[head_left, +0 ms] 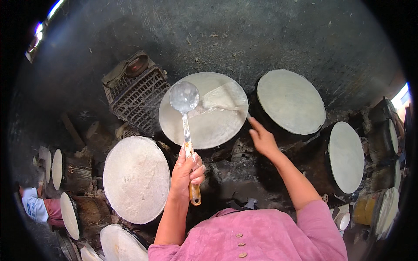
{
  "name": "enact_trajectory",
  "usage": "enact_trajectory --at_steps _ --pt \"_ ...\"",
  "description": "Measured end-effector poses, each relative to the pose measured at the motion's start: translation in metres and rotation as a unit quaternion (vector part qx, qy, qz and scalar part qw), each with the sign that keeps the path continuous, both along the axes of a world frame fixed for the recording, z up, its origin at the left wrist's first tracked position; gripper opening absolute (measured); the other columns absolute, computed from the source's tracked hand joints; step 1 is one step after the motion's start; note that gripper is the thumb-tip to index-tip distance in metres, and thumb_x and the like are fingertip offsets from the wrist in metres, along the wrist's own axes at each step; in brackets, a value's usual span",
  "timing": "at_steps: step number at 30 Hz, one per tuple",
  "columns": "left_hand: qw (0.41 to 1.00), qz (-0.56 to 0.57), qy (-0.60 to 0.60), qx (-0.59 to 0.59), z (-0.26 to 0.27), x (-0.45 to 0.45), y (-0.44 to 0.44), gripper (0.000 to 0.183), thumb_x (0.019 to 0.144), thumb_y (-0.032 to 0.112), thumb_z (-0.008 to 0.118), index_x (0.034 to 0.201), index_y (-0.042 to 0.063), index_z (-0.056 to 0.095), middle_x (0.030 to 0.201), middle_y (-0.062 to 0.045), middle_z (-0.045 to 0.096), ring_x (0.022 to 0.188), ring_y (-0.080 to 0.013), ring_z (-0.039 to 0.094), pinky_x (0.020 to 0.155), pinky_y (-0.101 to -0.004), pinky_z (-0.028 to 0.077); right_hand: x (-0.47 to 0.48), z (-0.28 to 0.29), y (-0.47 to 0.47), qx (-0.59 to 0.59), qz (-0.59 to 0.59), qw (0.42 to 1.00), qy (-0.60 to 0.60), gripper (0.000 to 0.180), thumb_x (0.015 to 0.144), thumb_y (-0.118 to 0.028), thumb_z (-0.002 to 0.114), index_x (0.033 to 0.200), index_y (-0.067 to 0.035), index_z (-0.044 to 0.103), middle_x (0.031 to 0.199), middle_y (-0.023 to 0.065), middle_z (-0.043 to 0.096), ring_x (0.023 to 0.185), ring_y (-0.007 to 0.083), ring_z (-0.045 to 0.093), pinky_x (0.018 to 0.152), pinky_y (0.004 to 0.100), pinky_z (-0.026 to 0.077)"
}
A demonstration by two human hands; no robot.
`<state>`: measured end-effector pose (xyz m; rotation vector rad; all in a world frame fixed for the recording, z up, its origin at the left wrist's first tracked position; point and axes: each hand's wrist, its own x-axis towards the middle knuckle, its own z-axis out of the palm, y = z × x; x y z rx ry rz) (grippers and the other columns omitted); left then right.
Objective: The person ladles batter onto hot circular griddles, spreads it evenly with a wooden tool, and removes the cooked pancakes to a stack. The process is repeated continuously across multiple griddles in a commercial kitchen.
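Note:
My left hand [186, 173] grips the orange-yellow handle of a metal ladle [184, 97]. The ladle's round bowl is over the left part of a pale, round, flat surface [212, 129]. On that surface, a thin whitish sheet [223, 94] looks partly folded, with a ragged edge. My right hand [261, 137] is beside the surface's lower right rim, index finger extended. A narrow pale thing shows at its fingertips; whether the hand holds it is unclear. Another pale round surface [291, 101] lies up and to the right of this hand. A rough whitish round one [137, 179] is left of my left forearm.
A dark plastic crate [140, 98] with a reddish-brown dish [137, 65] on top stands at upper left, against a dark wall [228, 39]. More pale round tops, one on a dark drum-like body [346, 156], stand right and left. Another person [36, 205] is at far left.

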<state>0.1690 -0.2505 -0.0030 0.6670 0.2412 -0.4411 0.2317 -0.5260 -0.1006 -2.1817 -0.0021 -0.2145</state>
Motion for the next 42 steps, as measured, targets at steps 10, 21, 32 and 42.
enact_trajectory --at_steps 10,21,32,42 --pt "1.000 -0.021 0.013 -0.008 -0.021 0.016 0.009 0.023 0.095 0.006 0.049 0.112 0.021 0.046 0.064 0.004 0.034 0.045 -0.0030 0.030 0.034 -0.0154 0.025 -0.019 -0.007 0.023 0.082 0.085 0.993 0.030 0.045 0.091 -0.017 0.054 0.135 -0.008 0.047 0.126 0.0187 0.056 0.118 0.0295 0.054 0.099 0.0347 0.042" --pt "1.000 -0.022 0.016 0.002 -0.029 0.024 0.021 0.015 0.093 0.007 0.053 0.101 0.018 0.046 0.064 0.004 0.036 0.047 -0.0040 0.032 0.038 -0.0174 0.026 -0.013 0.040 -0.004 0.234 0.134 0.915 0.300 0.049 0.097 -0.025 0.050 0.144 -0.024 0.036 0.069 -0.0065 0.040 0.051 0.0033 0.033 0.045 0.0180 0.031" --pt "0.998 -0.023 0.045 0.032 -0.039 0.038 0.018 0.021 0.092 0.004 0.053 0.103 0.019 0.042 0.064 0.003 0.037 0.048 -0.0053 0.034 0.039 -0.0187 0.027 -0.039 -0.005 0.052 0.098 0.111 0.983 0.111 0.048 0.093 -0.016 0.054 0.137 -0.004 0.042 0.133 0.0141 0.053 0.119 0.0208 0.053 0.099 0.0307 0.040" --pt "0.996 -0.014 0.042 0.078 -0.032 0.039 0.018 0.021 0.091 0.004 0.052 0.101 0.019 0.042 0.063 0.004 0.036 0.048 -0.0049 0.034 0.039 -0.0183 0.027 -0.061 -0.001 0.104 0.119 0.060 0.981 0.144 0.052 0.094 -0.015 0.050 0.142 -0.008 0.034 0.137 0.0172 0.048 0.127 0.0270 0.047 0.103 0.0330 0.036"
